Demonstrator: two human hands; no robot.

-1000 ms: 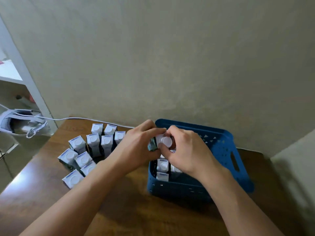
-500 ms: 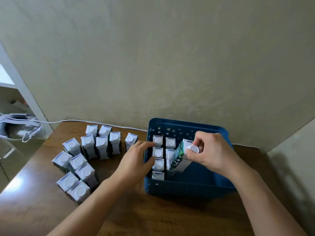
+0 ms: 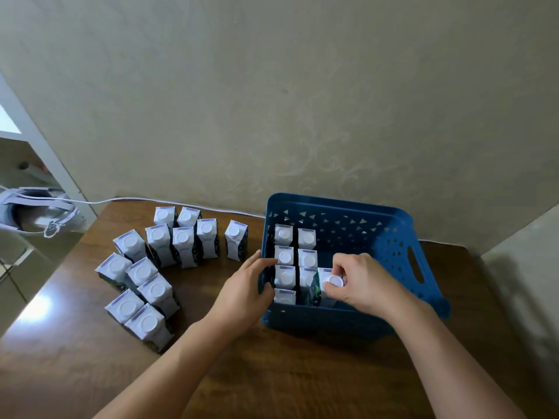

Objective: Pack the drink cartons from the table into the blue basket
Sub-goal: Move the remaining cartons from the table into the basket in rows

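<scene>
My right hand [image 3: 364, 282] pinching a carton [image 3: 328, 288] by its cap inside the blue basket [image 3: 393, 237], left hand [image 3: 245, 293] gripping its left wall.

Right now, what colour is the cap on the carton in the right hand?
White, in the head view: the cap.

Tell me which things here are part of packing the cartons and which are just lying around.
Part of the job:
- cartons on the table
- blue basket
- cartons already in the basket
- carton pinched by the right hand
- left hand on the basket's rim

Just lying about:
- white cable
- grey strapped item, far left
</scene>
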